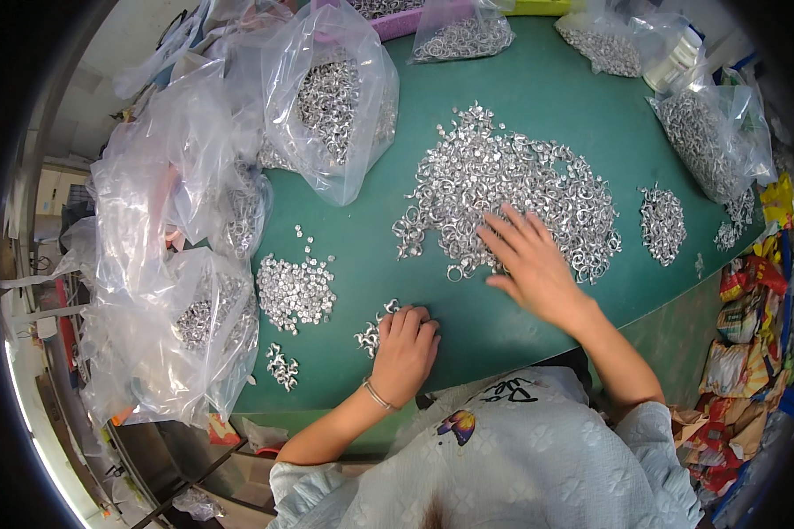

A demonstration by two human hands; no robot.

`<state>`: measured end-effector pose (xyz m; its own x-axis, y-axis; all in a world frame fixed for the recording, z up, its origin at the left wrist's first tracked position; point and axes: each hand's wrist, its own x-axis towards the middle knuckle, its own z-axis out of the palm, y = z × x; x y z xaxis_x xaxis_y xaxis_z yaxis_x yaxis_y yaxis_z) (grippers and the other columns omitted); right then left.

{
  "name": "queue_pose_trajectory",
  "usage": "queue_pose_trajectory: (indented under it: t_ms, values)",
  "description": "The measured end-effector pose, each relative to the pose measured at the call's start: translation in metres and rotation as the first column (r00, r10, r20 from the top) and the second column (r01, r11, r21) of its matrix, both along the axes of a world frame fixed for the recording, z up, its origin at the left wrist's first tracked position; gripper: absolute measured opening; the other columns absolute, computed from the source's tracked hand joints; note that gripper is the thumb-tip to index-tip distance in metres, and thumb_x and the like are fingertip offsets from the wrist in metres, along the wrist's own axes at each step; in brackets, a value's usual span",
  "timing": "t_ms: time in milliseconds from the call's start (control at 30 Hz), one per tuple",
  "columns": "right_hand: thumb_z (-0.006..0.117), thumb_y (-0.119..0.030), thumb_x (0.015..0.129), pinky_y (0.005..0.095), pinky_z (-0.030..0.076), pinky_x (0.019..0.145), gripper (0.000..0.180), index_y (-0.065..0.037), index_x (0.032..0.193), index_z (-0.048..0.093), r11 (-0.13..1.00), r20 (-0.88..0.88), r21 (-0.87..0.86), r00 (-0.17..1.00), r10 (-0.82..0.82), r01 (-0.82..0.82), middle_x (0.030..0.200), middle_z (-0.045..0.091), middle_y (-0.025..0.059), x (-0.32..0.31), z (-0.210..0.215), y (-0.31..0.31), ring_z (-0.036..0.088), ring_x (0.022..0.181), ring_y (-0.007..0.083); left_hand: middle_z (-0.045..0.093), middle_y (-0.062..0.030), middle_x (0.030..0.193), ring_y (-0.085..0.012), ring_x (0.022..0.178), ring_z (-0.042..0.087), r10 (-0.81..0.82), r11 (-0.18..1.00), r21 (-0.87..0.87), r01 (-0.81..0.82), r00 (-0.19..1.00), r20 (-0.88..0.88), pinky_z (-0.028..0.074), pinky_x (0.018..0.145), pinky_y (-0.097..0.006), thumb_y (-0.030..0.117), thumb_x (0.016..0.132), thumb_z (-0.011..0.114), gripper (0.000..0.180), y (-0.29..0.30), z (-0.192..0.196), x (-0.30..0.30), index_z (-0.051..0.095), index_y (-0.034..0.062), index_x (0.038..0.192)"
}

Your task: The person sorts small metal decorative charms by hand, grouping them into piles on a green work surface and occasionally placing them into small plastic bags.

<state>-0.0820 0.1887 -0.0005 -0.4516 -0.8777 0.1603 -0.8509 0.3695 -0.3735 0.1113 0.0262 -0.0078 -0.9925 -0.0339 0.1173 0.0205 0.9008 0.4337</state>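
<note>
A large heap of small silvery metal pieces (494, 176), many of them rings, lies spread on the green table. My right hand (538, 278) rests on the heap's near edge, palm down with its fingers stretched and apart. Closer to the front edge, my left hand (404, 353) has its fingers curled down beside a little cluster of hooked metal pieces (368, 339); whatever is under those fingers is hidden. Left of that hand lie a pile of small nugget-like metal pieces (295, 291) and a smaller pile of hooked ones (282, 368).
Clear plastic bags (185, 326) of metal pieces crowd the left side, with another open bag (331, 106) behind. A separate oval pile (662, 225) and a filled bag (706, 141) sit at the right. A purple bin (397, 25) stands at the back.
</note>
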Motion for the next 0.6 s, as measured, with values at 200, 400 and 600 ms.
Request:
queue_pose_trajectory:
  t_ms: [200,400,600]
  values:
    - [0.07,-0.011,0.078,0.0443,0.038,0.094,0.024,-0.005,0.101,0.068,0.958,0.188,-0.228,0.973,-0.132,0.174,0.113,0.06,0.0083,-0.022,0.008,0.012,0.05,0.114,0.0269,0.056,-0.0128,0.106,-0.0321,0.102,0.054,-0.034,0.994,0.101,0.039,0.998,-0.051,0.041,0.085,-0.041,0.001,0.078,0.064,0.029,-0.024,0.023,-0.085,0.058,0.0035,0.106]
    - [0.071,-0.01,0.077,0.0402,0.036,0.084,0.013,-0.004,0.089,0.068,0.909,-0.041,-0.259,0.936,-0.349,0.327,0.098,0.061,0.0051,-0.076,-0.009,-0.034,0.052,0.098,0.0246,0.059,-0.0124,0.099,-0.0321,0.095,0.057,-0.06,0.985,0.143,0.096,0.97,-0.236,0.044,0.081,-0.041,0.002,0.076,0.067,0.025,-0.031,0.001,-0.205,0.063,0.0018,0.101]
    - [0.072,-0.01,0.076,0.0385,0.036,0.085,0.011,-0.004,0.08,0.063,0.809,0.093,-0.467,0.93,-0.356,0.357,0.089,0.063,0.0073,-0.075,-0.001,-0.025,0.055,0.088,0.0267,0.061,-0.0134,0.09,-0.0321,0.087,0.06,-0.059,0.966,0.231,0.117,0.969,-0.241,0.048,0.077,-0.039,0.003,0.078,0.067,0.012,-0.036,-0.014,-0.216,0.066,-0.0006,0.089]
